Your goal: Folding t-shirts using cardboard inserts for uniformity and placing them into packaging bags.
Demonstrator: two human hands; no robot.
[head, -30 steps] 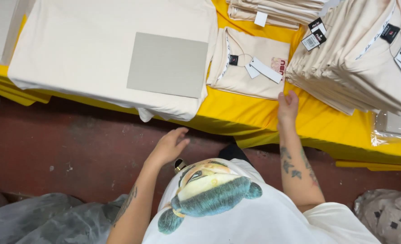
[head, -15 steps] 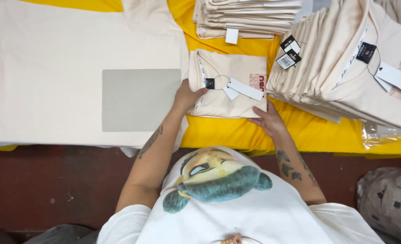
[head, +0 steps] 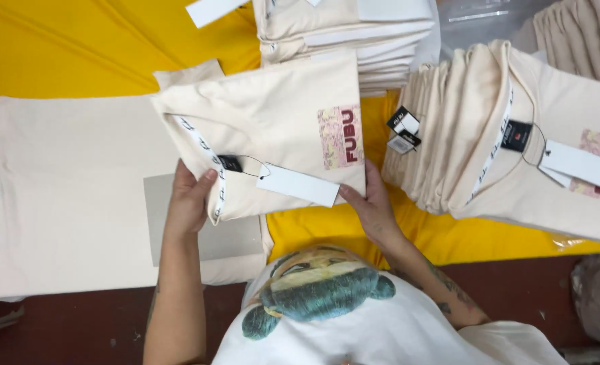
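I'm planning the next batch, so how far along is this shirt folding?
Done: folded cream shirts sit in a stack at the back and a leaning row on the right. In hand: the left hand and right hand hold one folded shirt by its edges. Left: a flat shirt with a grey board on it is not yet folded.
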